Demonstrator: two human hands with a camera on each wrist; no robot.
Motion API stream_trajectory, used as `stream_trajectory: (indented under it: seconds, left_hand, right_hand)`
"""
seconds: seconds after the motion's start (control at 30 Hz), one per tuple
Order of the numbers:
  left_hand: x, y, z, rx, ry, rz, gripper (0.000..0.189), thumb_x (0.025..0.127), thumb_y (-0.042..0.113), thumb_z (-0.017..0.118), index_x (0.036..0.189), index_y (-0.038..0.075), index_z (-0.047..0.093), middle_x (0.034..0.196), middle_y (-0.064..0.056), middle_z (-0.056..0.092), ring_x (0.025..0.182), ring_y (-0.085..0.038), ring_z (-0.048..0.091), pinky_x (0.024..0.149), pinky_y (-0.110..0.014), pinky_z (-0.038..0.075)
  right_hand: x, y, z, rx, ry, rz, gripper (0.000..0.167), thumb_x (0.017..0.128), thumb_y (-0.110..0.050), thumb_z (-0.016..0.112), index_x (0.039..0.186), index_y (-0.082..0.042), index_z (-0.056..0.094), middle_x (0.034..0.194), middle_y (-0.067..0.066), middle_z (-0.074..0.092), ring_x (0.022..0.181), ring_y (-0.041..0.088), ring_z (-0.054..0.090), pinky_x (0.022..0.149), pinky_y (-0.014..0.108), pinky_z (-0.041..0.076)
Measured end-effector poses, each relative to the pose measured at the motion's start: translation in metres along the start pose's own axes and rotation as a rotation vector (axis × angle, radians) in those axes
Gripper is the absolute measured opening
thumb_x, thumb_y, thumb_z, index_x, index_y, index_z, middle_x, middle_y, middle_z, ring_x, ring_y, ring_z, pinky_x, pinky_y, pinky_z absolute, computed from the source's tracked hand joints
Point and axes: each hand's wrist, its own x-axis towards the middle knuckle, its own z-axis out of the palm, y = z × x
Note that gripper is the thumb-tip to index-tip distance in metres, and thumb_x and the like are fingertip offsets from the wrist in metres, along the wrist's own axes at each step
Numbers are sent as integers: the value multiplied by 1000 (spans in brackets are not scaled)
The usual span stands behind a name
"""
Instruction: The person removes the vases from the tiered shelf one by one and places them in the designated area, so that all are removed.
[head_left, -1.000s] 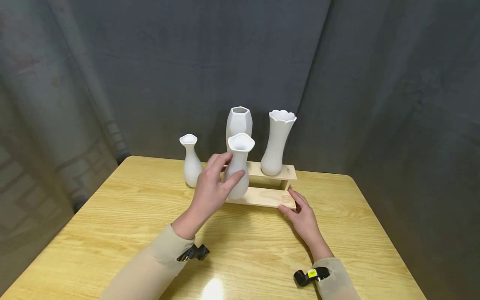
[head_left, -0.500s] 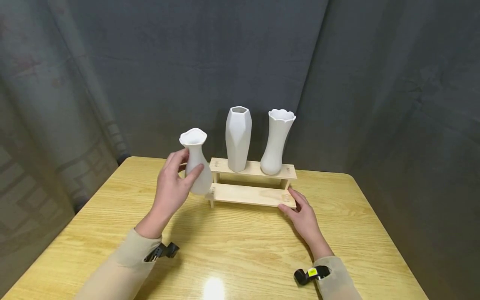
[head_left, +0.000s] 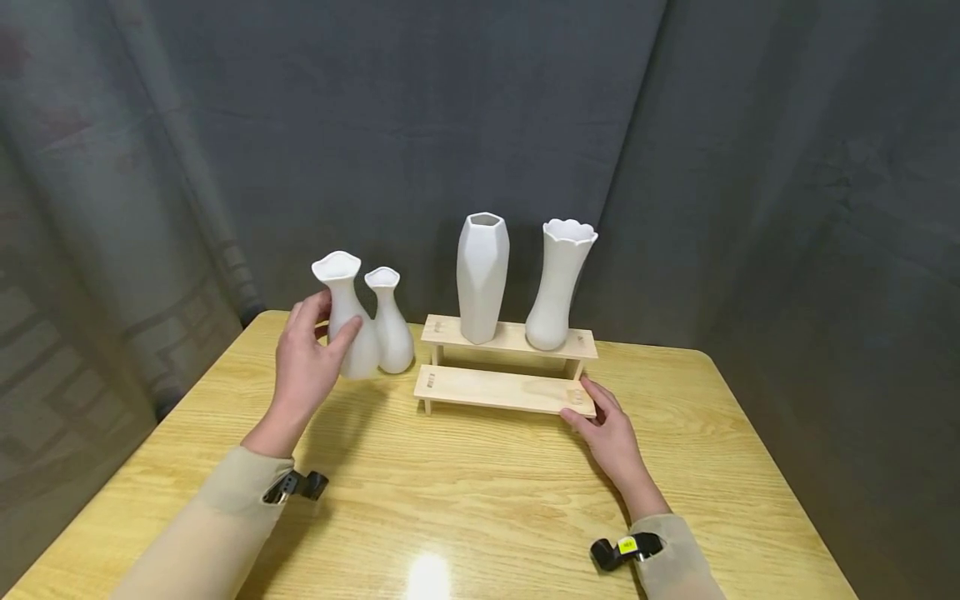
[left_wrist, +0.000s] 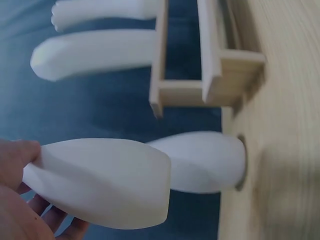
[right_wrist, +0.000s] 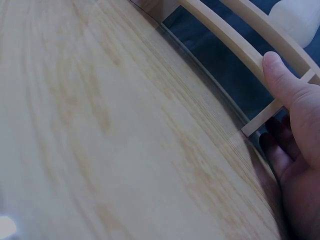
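Observation:
My left hand grips a white vase with a wavy, flared rim by its neck and body. In the left wrist view the base of this held vase is off the tabletop. Just right of it a smaller white wavy-rimmed vase stands on the table, partly overlapped in view. My right hand holds the right end of a two-tier wooden stand, thumb at the lower shelf's front edge. Its fingers lie around the stand's side in the right wrist view.
On the stand's upper shelf stand a tall faceted white vase and a white vase with a scalloped rim. The wooden table ends at the back before a grey curtain.
My left hand has carried the wavy-rimmed vase leftward from over the stand's lower shelf, past the smaller vase. My right hand stays on the stand.

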Motion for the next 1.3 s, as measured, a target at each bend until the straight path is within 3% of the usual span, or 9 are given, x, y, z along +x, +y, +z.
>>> stream_trajectory:
  seconds: [0.27,0.67,1.07,1.3]
  left_hand:
    - [8,-27,1,49,31,-54,41,105,9,77,140,-5,61,125,-27,61,121,-41,60,105,-63,56]
    - [19,-60,9,66,46,-99,43,106,9,75,143,-7,60,129,-30,59,125,-46,61,107,-63,55]
    - [28,-82,24,89,41,-178,45,107,13,74,145,-5,58,135,-30,58,132,-47,59,113,-60,51]
    - [33,-89,37,85,69,-177,44,107,11,73,144,-6,59,134,-31,58,131,-47,57,114,-60,49]
  right_hand:
    - [0,1,1,19,2,-4,82,105,-29,79,173,-13,37,176,13,33,158,31,41,98,4,42]
    - [0,0,-1,24,2,2,82,105,-32,79,173,-13,37,176,14,32,158,32,40,112,23,46]
    - [-1,0,0,48,3,-13,81,105,-28,79,172,-11,38,176,14,33,158,32,41,98,3,42]
    - [-1,0,-1,28,2,-6,81,105,-31,79,173,-13,38,176,13,33,159,31,40,107,14,45]
